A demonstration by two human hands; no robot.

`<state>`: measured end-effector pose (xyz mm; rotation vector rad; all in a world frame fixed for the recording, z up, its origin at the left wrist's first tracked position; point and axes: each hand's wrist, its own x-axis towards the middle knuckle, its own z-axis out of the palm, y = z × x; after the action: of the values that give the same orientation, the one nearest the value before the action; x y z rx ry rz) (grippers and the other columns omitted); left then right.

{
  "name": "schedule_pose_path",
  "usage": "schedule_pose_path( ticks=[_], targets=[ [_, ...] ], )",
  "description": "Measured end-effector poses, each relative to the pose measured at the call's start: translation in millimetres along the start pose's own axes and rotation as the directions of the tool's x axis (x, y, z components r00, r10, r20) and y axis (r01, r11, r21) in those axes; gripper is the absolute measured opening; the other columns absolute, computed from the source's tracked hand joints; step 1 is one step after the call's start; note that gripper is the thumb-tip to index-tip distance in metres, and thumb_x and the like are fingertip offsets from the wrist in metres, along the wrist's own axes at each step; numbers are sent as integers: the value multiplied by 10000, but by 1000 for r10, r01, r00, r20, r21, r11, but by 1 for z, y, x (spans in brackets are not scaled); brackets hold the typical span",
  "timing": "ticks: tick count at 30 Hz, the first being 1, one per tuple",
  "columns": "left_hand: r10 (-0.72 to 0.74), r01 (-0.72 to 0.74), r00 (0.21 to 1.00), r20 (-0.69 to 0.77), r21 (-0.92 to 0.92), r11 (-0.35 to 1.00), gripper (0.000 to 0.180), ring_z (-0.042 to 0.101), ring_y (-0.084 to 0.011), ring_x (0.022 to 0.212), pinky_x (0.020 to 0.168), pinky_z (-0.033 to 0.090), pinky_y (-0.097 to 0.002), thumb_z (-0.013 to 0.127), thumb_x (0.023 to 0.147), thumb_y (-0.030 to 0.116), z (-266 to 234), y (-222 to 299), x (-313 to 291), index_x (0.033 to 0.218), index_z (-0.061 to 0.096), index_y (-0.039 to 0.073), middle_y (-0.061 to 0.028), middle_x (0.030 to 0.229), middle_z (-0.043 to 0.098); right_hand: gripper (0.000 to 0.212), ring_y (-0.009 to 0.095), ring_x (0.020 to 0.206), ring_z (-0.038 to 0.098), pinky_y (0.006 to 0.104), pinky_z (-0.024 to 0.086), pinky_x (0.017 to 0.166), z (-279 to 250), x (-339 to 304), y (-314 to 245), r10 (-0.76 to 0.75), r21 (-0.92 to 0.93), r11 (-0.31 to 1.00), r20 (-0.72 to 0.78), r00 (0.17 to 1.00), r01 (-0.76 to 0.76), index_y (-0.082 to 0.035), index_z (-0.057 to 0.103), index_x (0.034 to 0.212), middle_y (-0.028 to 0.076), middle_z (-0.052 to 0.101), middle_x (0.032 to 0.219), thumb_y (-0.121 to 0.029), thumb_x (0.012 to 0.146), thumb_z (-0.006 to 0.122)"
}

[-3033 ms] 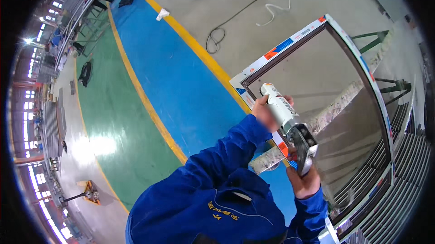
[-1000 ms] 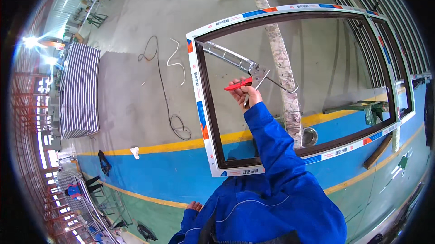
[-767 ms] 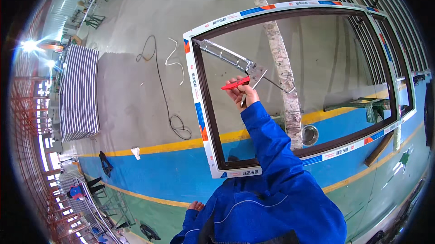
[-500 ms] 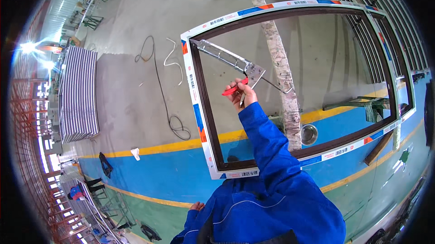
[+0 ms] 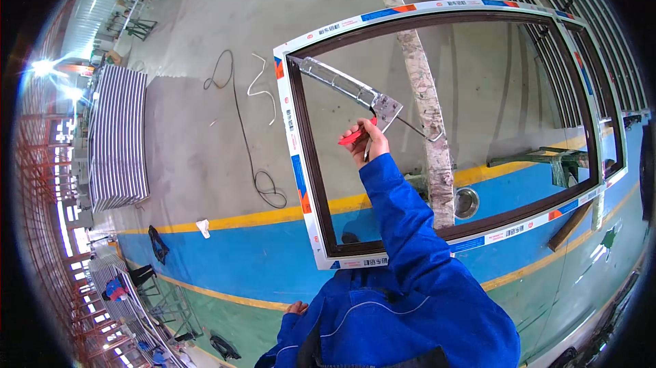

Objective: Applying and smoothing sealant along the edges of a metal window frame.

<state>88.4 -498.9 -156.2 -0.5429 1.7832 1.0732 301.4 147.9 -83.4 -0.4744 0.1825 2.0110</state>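
Note:
My right hand (image 5: 365, 144) is closed around the red handle of a caulking gun (image 5: 342, 84). The gun's silver barrel slants up to the left, and its nozzle end reaches the inner top-left corner of a large window frame (image 5: 297, 163). From the gun's back plate a thin hooked rod runs out to the right. Brown inside, the frame carries white protective film with blue and orange patches along its outer faces. Low by my side hangs my left hand (image 5: 296, 308), partly hidden by its sleeve; its fingers are too small to read.
A worn, stained beam (image 5: 424, 88) passes beneath the frame, with a green stand (image 5: 564, 166) at right. Near the beam is a round metal bowl (image 5: 467, 202). A black cable (image 5: 247, 142) lies on the floor. Stacked profiles (image 5: 119, 139) stand left; a person (image 5: 116, 289) is far lower left.
My right hand and the caulking gun have shifted very slightly right in the picture. The grip stays the same, and my left hand remains low by my side.

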Motion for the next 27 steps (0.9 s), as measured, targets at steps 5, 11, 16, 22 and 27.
schedule_pose_path(
  ticks=[5, 11, 16, 22, 27],
  targets=[
    [103, -242, 942, 319, 434, 868, 130, 562, -316, 1036, 895, 484, -447, 539, 891, 160, -10, 4, 2, 932, 498, 43, -163, 1069, 581, 163, 273, 744, 633, 473, 559, 734, -4, 2, -1, 0, -30, 1000, -33, 999, -1, -54, 538, 960, 80, 603, 806, -207, 916, 503],
    [-74, 82, 881, 468, 3, 997, 109, 537, -267, 833, 863, 485, -428, 542, 867, 101, 9, 21, 3, 844, 448, 51, -146, 938, 544, 157, 273, 741, 633, 477, 558, 726, 2, 0, 5, 5, -24, 1000, -38, 999, -6, -54, 534, 962, 81, 603, 810, -200, 918, 498],
    [152, -220, 974, 165, 578, 786, 164, 586, -324, 951, 850, 509, -461, 572, 873, 118, -7, 2, 9, 988, 494, 31, -191, 1012, 591, 159, 276, 739, 634, 473, 559, 722, 3, 0, 5, -4, -29, 1000, -28, 1000, 3, -51, 531, 970, 83, 601, 809, -197, 918, 495],
    [-72, 69, 997, -36, -80, 994, 378, 573, -377, 1066, 853, 519, -494, 596, 875, 161, 1, -1, 3, 1191, 441, 22, -236, 1133, 583, 186, 282, 743, 635, 465, 558, 716, 5, -6, 1, -49, -125, 991, -81, 995, 39, -32, 535, 987, 99, 598, 807, -200, 915, 500],
    [-68, 65, 997, -29, -78, 995, 397, 586, -374, 1037, 845, 521, -496, 606, 871, 168, 3, 1, -7, 1196, 434, 19, -233, 1126, 587, 197, 273, 722, 624, 456, 557, 702, 7, -8, -1, -71, -148, 987, -88, 994, 57, -22, 540, 987, 101, 591, 797, -200, 909, 508]
  ],
)
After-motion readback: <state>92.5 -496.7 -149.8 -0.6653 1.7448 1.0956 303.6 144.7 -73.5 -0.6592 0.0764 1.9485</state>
